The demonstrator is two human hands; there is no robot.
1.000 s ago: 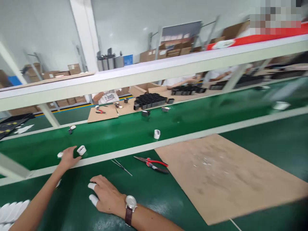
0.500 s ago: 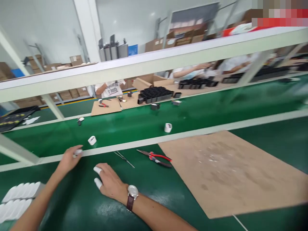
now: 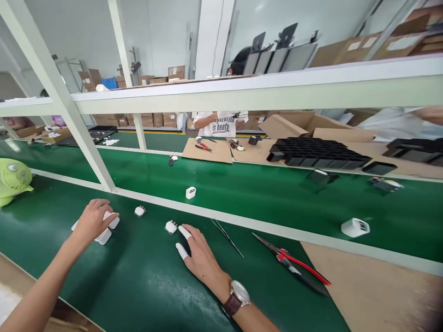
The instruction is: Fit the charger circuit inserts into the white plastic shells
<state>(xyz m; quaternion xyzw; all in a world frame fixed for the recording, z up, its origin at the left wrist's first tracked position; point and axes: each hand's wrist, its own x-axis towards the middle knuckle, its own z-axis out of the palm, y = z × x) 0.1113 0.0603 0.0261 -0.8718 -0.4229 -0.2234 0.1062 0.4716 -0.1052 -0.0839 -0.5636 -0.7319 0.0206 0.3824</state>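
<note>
My left hand bends over a small group of white plastic housings, its fingers and thumb around one at the right end. The hand hides part of the group. My right hand is open, palm down above the green bench, with white covers on two fingertips and a watch at the wrist. Just beyond those fingertips lies a small circuit board with a white part. A similar circuit board rests between the two hands. Right of my right hand are metal tweezers and red-handled long-nose pliers.
A pale rail separates the bench from a green belt, where white housings lie. A slanted post stands at left, near a green fan. Cardboard covers the right side. Across the belt, a person handles something dark.
My view has turned left. My left hand has moved from beside the rail to the white housings, uncovering the circuit boards. My right hand remains open over the bench.
</note>
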